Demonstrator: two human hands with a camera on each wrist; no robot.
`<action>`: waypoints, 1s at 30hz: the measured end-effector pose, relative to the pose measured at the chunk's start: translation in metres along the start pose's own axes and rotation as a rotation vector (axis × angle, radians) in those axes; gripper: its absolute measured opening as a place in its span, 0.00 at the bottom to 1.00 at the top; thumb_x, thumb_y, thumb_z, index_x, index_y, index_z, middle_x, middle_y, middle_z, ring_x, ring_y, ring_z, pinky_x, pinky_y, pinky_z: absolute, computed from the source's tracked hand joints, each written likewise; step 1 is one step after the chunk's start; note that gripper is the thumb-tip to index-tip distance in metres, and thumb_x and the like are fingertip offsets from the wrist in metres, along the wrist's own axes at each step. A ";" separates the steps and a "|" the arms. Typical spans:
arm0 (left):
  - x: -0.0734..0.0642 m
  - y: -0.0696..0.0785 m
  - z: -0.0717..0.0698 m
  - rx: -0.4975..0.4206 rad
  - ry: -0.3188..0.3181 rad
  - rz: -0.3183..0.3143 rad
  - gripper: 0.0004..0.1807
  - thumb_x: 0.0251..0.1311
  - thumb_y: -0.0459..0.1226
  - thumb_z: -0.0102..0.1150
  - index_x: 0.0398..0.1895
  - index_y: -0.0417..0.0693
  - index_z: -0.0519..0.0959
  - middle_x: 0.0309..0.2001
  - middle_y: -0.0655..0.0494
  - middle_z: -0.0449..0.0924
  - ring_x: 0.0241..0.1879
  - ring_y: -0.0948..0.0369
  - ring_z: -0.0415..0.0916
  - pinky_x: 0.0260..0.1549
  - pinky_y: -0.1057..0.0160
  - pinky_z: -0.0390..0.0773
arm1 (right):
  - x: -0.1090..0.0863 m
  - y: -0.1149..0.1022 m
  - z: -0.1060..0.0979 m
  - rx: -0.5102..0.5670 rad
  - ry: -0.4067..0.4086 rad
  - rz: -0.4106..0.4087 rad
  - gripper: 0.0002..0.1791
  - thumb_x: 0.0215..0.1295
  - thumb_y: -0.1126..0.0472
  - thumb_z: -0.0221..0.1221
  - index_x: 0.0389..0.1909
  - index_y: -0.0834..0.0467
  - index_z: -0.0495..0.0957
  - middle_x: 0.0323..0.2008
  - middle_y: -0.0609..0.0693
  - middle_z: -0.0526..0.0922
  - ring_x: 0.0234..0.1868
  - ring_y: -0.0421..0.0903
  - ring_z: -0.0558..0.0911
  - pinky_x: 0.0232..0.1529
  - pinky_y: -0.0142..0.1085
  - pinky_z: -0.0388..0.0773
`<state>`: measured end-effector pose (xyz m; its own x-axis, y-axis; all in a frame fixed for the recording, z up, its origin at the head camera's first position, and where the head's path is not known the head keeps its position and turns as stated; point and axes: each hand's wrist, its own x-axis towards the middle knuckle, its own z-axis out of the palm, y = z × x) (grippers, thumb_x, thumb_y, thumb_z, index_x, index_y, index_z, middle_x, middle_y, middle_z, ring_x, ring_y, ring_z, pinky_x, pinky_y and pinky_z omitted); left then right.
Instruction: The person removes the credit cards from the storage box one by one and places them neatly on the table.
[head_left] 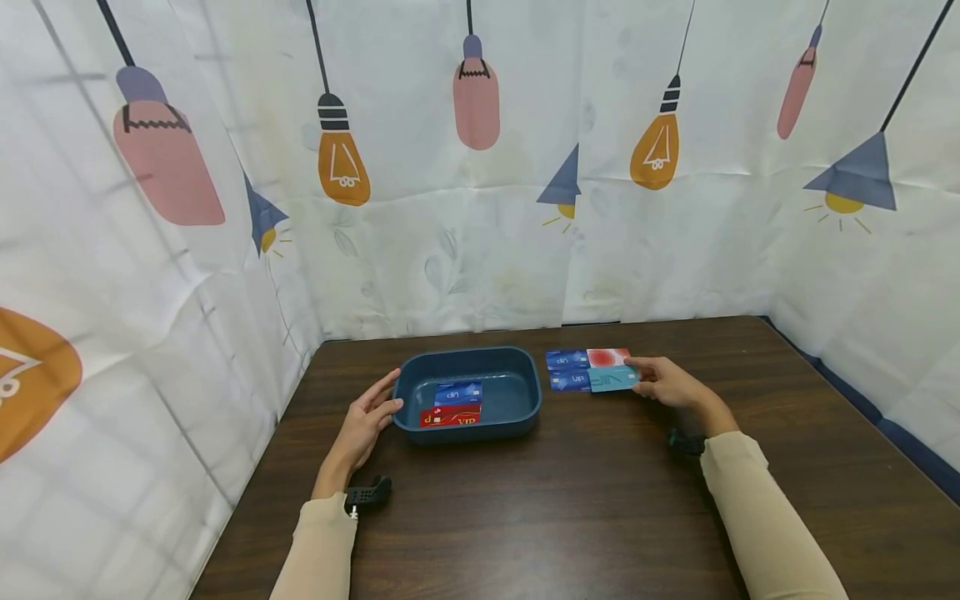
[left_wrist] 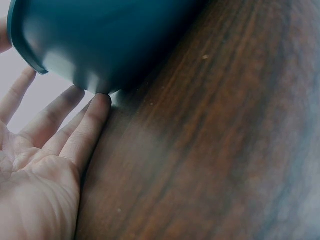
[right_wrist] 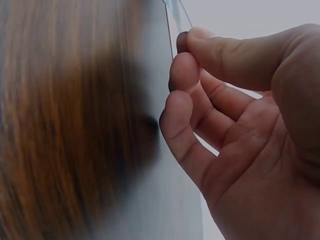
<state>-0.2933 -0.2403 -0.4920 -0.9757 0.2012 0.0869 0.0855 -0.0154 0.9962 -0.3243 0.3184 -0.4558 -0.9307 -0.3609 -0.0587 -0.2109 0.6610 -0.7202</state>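
Observation:
A dark teal rectangular box (head_left: 517,425) stands on the table, with a blue card (head_left: 459,392) and a red VIP card (head_left: 450,416) lying inside. My left hand (head_left: 367,422) touches the box's left end; in the left wrist view its fingers (left_wrist: 90,127) are extended against the outer wall. Right of the box, cards lie in two rows: a dark blue card (head_left: 567,359) beside a red-and-white one (head_left: 606,357), and a blue card (head_left: 570,381) beside a light blue card (head_left: 612,379). My right hand (head_left: 671,385) pinches the light blue card's right edge between thumb and fingers.
The brown wooden table (head_left: 555,508) extends toward me and to both sides. A white curtain (head_left: 450,250) printed with lamps hangs behind it and along the sides. Each wrist wears a black band, such as the left wristband (head_left: 367,493).

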 end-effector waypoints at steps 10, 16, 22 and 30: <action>0.001 0.002 0.001 0.022 0.002 -0.007 0.32 0.75 0.33 0.53 0.80 0.51 0.59 0.78 0.41 0.59 0.70 0.52 0.68 0.55 0.71 0.79 | -0.005 0.006 -0.005 -0.013 -0.004 -0.012 0.31 0.73 0.71 0.54 0.74 0.75 0.58 0.29 0.53 0.72 0.28 0.44 0.70 0.28 0.35 0.70; 0.000 0.002 0.001 0.016 0.005 -0.010 0.33 0.75 0.34 0.54 0.80 0.51 0.59 0.79 0.41 0.58 0.71 0.53 0.67 0.55 0.71 0.78 | -0.005 0.008 -0.003 -0.053 0.001 0.001 0.31 0.74 0.69 0.55 0.74 0.73 0.59 0.29 0.52 0.72 0.28 0.44 0.69 0.30 0.35 0.68; 0.000 0.001 0.001 0.012 0.005 -0.009 0.33 0.75 0.34 0.54 0.80 0.51 0.60 0.79 0.41 0.58 0.71 0.53 0.66 0.55 0.70 0.79 | -0.004 0.009 -0.002 -0.085 -0.007 0.002 0.32 0.75 0.68 0.55 0.75 0.72 0.57 0.28 0.52 0.70 0.27 0.45 0.67 0.30 0.36 0.66; 0.001 0.000 0.001 0.008 0.016 -0.019 0.33 0.74 0.35 0.55 0.80 0.54 0.61 0.79 0.44 0.60 0.73 0.48 0.63 0.55 0.71 0.78 | -0.003 0.009 -0.003 -0.125 -0.016 0.019 0.32 0.76 0.67 0.54 0.77 0.70 0.57 0.30 0.52 0.69 0.28 0.45 0.67 0.32 0.37 0.67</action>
<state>-0.2943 -0.2392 -0.4923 -0.9802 0.1860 0.0681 0.0686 -0.0037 0.9976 -0.3241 0.3276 -0.4601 -0.9304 -0.3570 -0.0831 -0.2296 0.7443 -0.6271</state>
